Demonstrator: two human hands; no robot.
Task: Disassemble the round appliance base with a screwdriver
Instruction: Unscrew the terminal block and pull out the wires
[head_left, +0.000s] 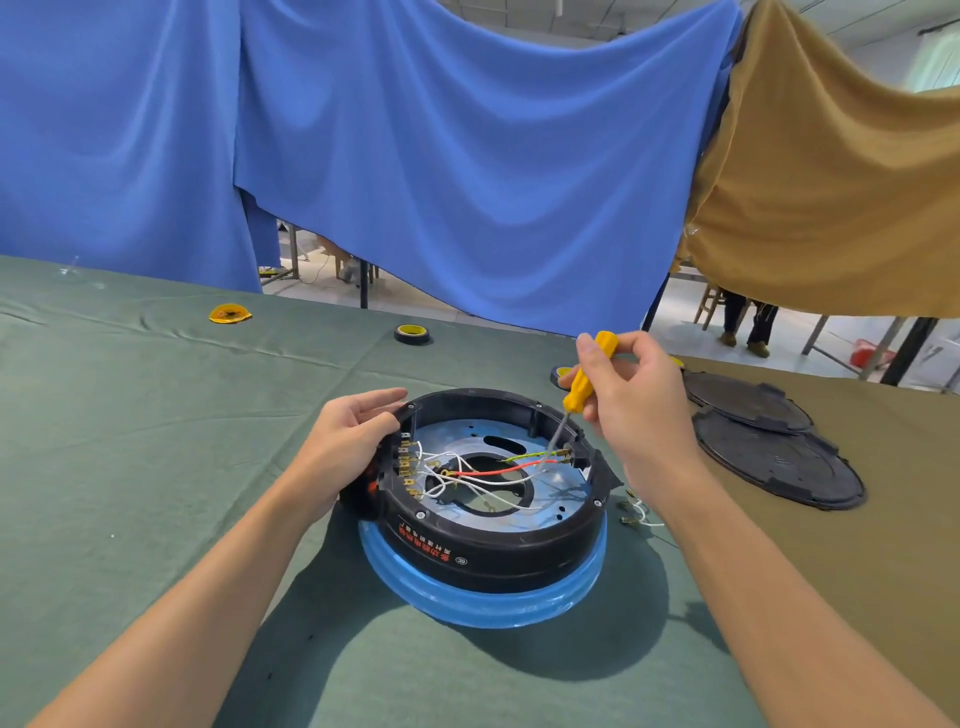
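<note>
The round appliance base (483, 551) lies upside down on the green cloth, a black ring over a blue-filmed rim. Its inside is open, showing a metal plate and red, white and yellow-green wires (493, 473). My left hand (348, 447) grips the base's left wall near the terminal block. My right hand (634, 395) holds a yellow-handled screwdriver (589, 374) upright. Its shaft points down to the terminal at the inner right edge of the ring; the tip itself is blurred.
Two black round covers (779, 462) lie on the brown cloth to the right. Loose white wires with connectors (636, 512) sit by the base's right side. A tape roll (412, 334) and a yellow disc (229, 314) lie farther back. Blue and brown curtains hang behind.
</note>
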